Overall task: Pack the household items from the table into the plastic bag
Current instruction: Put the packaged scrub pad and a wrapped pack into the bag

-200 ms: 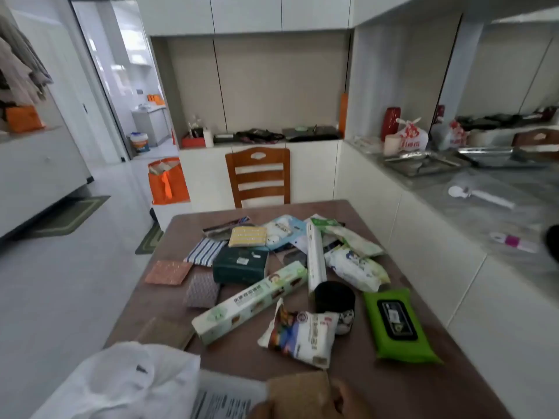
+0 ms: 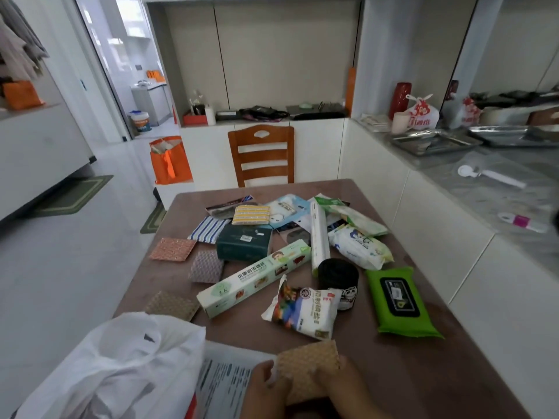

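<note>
A white plastic bag (image 2: 121, 370) lies slumped at the table's near left corner. Just right of it, both hands grip a tan textured sponge cloth (image 2: 308, 367): my left hand (image 2: 266, 388) on its left edge, my right hand (image 2: 344, 385) on its right. A printed sheet (image 2: 223, 379) lies under them. Farther out on the brown table (image 2: 423, 373) lie a salt packet (image 2: 302, 309), a long foil box (image 2: 257, 276), a green wipes pack (image 2: 399, 300), a black roll (image 2: 337, 273), a dark green tissue box (image 2: 243, 241) and several more cloths and wipes packs.
A wooden chair (image 2: 261, 155) stands at the table's far end, with an orange bag (image 2: 169, 161) on the floor to its left. A counter (image 2: 499, 189) with metal trays runs along the right. Open floor lies to the left.
The view has tilted down, so both hands and the tan cloth show more fully. The items on the table have not moved.
</note>
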{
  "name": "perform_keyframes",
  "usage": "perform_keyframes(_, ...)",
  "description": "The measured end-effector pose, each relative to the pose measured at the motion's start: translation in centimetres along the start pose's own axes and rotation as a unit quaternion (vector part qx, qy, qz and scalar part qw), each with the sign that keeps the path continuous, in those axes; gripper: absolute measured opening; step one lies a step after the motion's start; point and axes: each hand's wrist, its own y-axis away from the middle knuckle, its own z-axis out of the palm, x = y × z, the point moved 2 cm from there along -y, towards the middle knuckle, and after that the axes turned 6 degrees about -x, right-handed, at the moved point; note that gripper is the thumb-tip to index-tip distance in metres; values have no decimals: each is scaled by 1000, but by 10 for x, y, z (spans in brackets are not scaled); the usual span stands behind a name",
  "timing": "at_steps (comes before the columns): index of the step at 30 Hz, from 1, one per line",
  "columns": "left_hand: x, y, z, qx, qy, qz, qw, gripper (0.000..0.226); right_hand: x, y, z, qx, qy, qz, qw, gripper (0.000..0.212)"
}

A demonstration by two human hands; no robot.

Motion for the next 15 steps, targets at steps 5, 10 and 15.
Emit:
perform_keyframes(5,-21,26,-14,-145,161,86,972,58,-13,6,-2,-97,-213,-1,972,38)
perform_keyframes(10,-36,38,-33,-21,66,187,980,27,-44,10,17,-162,-71,-49,983,35)
perform_keyframes(15,-52,46,-41,4,-20,171,985,37,-79,13,54,-184,264,-122,939,50)
